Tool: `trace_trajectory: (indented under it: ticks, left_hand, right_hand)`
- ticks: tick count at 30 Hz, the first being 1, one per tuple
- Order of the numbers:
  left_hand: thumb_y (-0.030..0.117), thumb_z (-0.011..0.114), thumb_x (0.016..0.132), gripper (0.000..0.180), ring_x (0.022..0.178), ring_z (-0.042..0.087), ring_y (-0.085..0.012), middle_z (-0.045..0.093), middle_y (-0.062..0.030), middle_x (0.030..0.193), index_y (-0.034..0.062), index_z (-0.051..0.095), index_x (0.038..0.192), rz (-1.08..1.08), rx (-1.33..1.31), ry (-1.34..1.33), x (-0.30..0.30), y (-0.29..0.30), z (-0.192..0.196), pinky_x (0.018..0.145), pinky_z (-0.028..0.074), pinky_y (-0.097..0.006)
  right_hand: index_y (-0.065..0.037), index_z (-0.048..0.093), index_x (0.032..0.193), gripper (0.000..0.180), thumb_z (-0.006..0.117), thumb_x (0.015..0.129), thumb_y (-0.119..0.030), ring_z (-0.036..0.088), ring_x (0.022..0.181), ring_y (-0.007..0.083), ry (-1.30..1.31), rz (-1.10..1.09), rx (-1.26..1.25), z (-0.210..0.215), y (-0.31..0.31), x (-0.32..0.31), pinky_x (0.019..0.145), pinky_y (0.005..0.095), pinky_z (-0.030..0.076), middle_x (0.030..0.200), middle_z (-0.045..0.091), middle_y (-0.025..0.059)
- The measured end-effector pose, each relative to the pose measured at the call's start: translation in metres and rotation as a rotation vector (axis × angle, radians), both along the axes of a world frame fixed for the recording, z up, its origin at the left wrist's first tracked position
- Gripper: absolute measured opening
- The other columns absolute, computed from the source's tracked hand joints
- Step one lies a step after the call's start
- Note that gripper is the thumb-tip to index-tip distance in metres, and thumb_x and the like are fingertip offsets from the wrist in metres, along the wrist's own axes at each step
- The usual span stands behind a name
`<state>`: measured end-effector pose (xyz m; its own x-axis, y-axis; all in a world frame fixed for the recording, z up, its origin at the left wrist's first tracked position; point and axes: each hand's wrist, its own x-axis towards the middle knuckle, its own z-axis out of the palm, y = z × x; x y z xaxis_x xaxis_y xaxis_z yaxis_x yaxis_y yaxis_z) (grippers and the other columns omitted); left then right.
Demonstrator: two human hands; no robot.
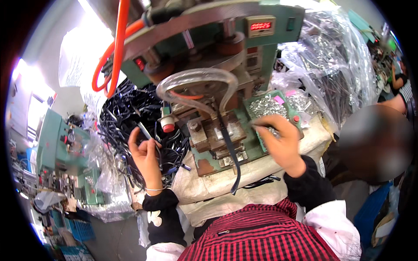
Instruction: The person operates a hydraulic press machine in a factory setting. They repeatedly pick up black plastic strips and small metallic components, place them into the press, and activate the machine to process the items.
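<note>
My left hand [147, 160] is at the edge of a heap of black strips [126, 102], its thumb and forefinger closed on one strip [143, 130] with a shiny face. My right hand [282, 143] pinches thumb and forefinger together beside a green tray [266, 150] of small silvery metal pieces [265, 106]; anything in that pinch is too small to make out. Between my hands, another black strip [230, 150] lies across the metal fixture of a green press [278, 61], its free end hanging towards me. Neither hand touches that strip.
A clear hose [198, 74] loops above the fixture, and an orange hose [117, 52] hangs at upper left. A red button [167, 125] stands left of the fixture. Clear plastic bags [326, 52] fill the back right. A person [398, 82] sits far right.
</note>
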<state>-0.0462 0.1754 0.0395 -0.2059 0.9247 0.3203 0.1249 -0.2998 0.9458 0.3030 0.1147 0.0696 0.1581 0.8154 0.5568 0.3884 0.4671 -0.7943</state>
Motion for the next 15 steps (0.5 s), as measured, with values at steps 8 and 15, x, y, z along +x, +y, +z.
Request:
trace_trajectory:
  ticks: [8,15]
  left_hand:
    - [0.018,0.053,0.108,0.031,0.087,0.075,-0.0205,0.076,-0.0193,0.104,-0.0044,0.066,0.124,-0.207,0.110,-0.095,0.046,-0.044,0.054,0.069,0.057,-0.026]
    - [0.022,0.059,0.107,0.035,0.072,0.073,-0.0176,0.077,-0.0179,0.092,-0.0102,0.071,0.108,-0.075,0.310,0.055,0.091,-0.020,0.106,0.058,0.052,-0.022]
  right_hand:
    - [0.003,0.060,0.124,0.034,0.069,0.091,0.000,0.066,0.093,0.0113,0.513,0.137,-0.195,-0.006,0.031,-0.060,0.083,0.0262,0.051,0.102,0.071,0.0072]
    - [0.004,0.056,0.125,0.035,0.066,0.092,0.001,0.064,0.096,0.0094,0.736,0.236,-0.287,0.011,0.026,-0.075,0.087,0.0244,0.049,0.104,0.071,0.0081]
